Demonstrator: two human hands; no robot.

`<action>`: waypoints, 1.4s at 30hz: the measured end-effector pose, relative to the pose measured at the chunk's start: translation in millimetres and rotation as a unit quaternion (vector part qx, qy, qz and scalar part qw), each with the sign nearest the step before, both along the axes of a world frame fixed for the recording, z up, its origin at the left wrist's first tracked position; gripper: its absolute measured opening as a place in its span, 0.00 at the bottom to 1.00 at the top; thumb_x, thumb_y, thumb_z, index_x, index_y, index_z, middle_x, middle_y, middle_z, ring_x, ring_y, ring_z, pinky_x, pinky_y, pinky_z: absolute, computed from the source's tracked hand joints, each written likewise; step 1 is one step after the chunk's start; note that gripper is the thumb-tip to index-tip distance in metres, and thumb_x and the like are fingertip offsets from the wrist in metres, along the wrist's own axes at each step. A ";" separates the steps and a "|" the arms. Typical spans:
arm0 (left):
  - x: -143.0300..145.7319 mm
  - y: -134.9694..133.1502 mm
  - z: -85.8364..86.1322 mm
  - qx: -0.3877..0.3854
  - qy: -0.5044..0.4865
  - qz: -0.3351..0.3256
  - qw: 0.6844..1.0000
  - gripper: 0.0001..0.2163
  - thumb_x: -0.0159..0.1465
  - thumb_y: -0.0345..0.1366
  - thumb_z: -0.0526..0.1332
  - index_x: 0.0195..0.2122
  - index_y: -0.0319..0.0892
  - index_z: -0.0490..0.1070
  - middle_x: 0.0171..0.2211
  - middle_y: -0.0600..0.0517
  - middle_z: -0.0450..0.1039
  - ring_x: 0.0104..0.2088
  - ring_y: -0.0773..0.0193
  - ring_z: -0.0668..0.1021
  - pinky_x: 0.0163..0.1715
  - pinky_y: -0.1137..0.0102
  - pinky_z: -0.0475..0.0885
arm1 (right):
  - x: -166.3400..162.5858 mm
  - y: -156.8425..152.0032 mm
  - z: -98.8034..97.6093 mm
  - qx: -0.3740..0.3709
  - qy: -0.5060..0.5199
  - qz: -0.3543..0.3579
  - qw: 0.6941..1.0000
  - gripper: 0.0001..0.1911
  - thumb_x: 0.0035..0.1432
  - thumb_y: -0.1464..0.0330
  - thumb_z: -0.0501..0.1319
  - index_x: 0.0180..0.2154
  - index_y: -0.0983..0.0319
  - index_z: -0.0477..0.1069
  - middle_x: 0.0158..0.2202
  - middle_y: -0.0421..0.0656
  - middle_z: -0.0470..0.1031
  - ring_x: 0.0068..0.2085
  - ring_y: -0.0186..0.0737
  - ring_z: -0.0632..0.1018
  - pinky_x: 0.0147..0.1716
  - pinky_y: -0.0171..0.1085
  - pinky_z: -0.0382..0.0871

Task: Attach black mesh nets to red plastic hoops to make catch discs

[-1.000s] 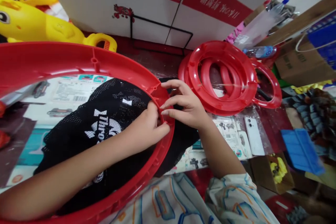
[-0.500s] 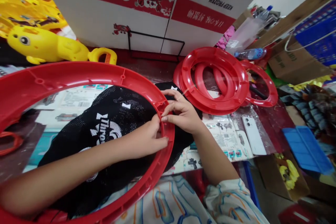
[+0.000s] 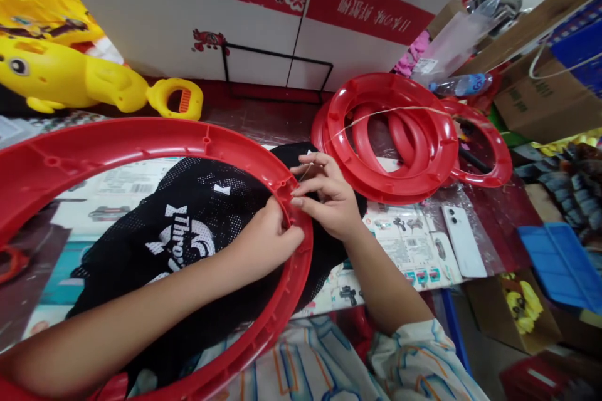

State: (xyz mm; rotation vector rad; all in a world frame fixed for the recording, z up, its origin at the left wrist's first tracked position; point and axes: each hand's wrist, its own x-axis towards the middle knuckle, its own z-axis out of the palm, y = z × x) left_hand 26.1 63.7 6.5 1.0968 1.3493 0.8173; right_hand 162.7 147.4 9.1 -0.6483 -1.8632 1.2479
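A large red plastic ring (image 3: 160, 133) with a ribbed channel stands in front of me over black mesh fabric (image 3: 235, 213) that bears white print. My left hand (image 3: 273, 235) reaches across the ring's opening and is closed on its right rim. On the outer side of that same rim, my right hand (image 3: 327, 197) has its fingertips pinched near a small post. A thin pale string (image 3: 390, 110) runs from the right fingers up over the other rings. What lies under the left fingertips is hidden.
More red rings (image 3: 345, 163) are stacked at the right, near a white phone (image 3: 463, 241). Yellow animal-shaped toys (image 3: 75, 75) lie at the left. A black wire stand (image 3: 277, 53) is before a large white carton (image 3: 188, 31). Printed packaging (image 3: 409, 244) covers the tabletop.
The string now arcs visibly from my right fingers across the stacked rings. Both hands remain at the same spot on the rim, and my view has shifted slightly.
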 end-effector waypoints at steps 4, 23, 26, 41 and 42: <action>1.7 2.3 -2.8 -0.014 -0.005 -0.057 0.998 0.12 0.55 0.30 0.57 0.40 0.42 0.61 0.33 0.54 0.68 0.33 0.61 0.72 0.33 0.67 0.66 | 6.5 7.5 6.8 0.012 -0.044 0.047 0.998 0.07 0.52 0.65 0.70 0.36 0.54 0.79 0.58 0.41 0.65 0.58 0.43 0.70 0.60 0.49 0.64; -1.6 -6.3 -8.5 -0.076 -0.220 -0.064 0.970 0.12 0.58 0.37 0.58 0.42 0.42 0.60 0.30 0.56 0.68 0.28 0.66 0.74 0.30 0.68 0.73 | 2.5 7.7 -7.2 -0.079 -0.071 0.045 0.993 0.04 0.48 0.65 0.72 0.29 0.56 0.80 0.58 0.42 0.71 0.59 0.44 0.71 0.61 0.51 0.59; 4.3 -4.4 -9.1 -0.039 -0.214 0.004 0.976 0.16 0.60 0.40 0.57 0.47 0.43 0.57 0.34 0.56 0.68 0.32 0.66 0.75 0.33 0.68 0.73 | 0.7 5.6 -5.8 -0.079 -0.065 0.030 0.994 0.04 0.48 0.66 0.72 0.27 0.57 0.80 0.57 0.43 0.72 0.58 0.44 0.72 0.62 0.51 0.58; -4.7 -4.1 -11.0 0.017 -0.072 -0.062 0.995 0.16 0.56 0.30 0.57 0.46 0.39 0.61 0.42 0.48 0.67 0.47 0.53 0.72 0.47 0.60 0.70 | -3.2 4.1 1.3 -0.120 -0.076 0.028 0.990 0.11 0.42 0.60 0.75 0.26 0.58 0.80 0.58 0.44 0.69 0.56 0.45 0.72 0.60 0.51 0.61; -4.5 -5.1 -10.8 0.016 -0.071 -0.072 0.995 0.16 0.56 0.30 0.57 0.46 0.39 0.61 0.41 0.48 0.67 0.47 0.53 0.72 0.47 0.60 0.69 | -3.7 3.2 3.0 -0.138 -0.083 0.023 0.987 0.11 0.42 0.59 0.75 0.25 0.59 0.79 0.57 0.45 0.69 0.54 0.45 0.73 0.59 0.50 0.62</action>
